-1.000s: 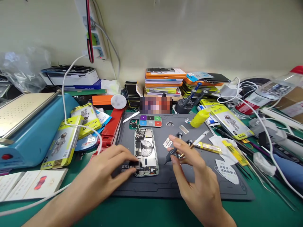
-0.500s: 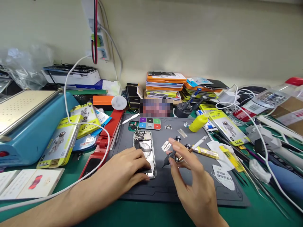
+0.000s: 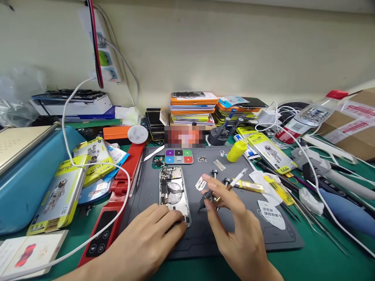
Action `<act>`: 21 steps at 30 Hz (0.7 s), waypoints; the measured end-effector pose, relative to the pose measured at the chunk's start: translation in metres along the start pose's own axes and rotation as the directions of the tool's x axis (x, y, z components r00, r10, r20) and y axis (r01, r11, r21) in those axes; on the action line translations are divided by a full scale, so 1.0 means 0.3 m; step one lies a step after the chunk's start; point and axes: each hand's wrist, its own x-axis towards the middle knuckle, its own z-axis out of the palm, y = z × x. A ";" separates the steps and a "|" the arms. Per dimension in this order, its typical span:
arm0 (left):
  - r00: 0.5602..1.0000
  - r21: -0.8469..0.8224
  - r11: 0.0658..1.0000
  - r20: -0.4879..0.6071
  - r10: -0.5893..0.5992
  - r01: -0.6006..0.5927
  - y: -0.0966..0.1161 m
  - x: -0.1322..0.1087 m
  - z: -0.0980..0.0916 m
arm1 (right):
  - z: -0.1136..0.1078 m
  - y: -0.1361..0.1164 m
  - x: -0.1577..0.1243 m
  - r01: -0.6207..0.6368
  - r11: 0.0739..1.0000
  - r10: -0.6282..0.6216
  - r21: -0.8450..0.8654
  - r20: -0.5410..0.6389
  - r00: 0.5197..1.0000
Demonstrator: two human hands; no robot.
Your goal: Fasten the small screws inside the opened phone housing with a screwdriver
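Observation:
An opened smartphone [image 3: 175, 192] lies on the dark grey mat [image 3: 234, 238], its inner parts and a round coil facing up. My left hand [image 3: 146, 230] covers the phone's lower end, fingers curled over it and resting near its right edge; the thumb is hidden. Just right of the phone, my right hand [image 3: 238, 218] pinches a dark screwdriver [image 3: 206, 198] between thumb and index finger. Its tip points down and left toward the mat, apart from the phone. Behind that hand lie a razor blade [image 3: 200, 183] and a white-and-copper pen-like tool [image 3: 238, 177].
A coloured screw tray [image 3: 178, 157] sits beyond the phone. A yellow bottle [image 3: 236, 151] and a screwdriver stand [image 3: 218, 136] are farther back. Battery boxes [image 3: 272, 152] and tweezers [image 3: 322, 226] crowd the right; a red clamp-like device [image 3: 101, 230] and white cable [image 3: 128, 195] are left.
The view has turned slightly right, so most things sit farther left. My left fingers have shifted over the phone's bottom end, the thumb now out of sight. My right hand keeps hold of the screwdriver.

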 end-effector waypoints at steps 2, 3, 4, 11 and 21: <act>1.000 -0.018 1.000 0.007 -0.010 0.010 0.000 -0.004 0.003 | 0.000 -0.001 0.001 -0.009 1.000 0.009 0.000 -0.002 1.000; 1.000 -0.021 1.000 -0.009 -0.009 0.009 0.000 -0.005 0.003 | 0.000 -0.001 0.002 -0.014 1.000 0.014 0.000 0.000 1.000; 1.000 -0.013 1.000 -0.030 -0.001 0.001 0.002 -0.004 0.003 | 0.000 0.000 0.003 -0.018 1.000 0.018 0.001 0.002 1.000; 0.983 0.141 0.989 -0.168 0.069 -0.045 0.032 0.013 -0.029 | 0.000 0.007 0.007 -0.015 1.000 0.015 -0.006 0.003 1.000; 0.968 0.397 0.910 -0.158 0.197 -0.121 0.046 -0.025 0.004 | 0.005 0.006 0.005 0.017 1.000 -0.017 -0.018 -0.007 1.000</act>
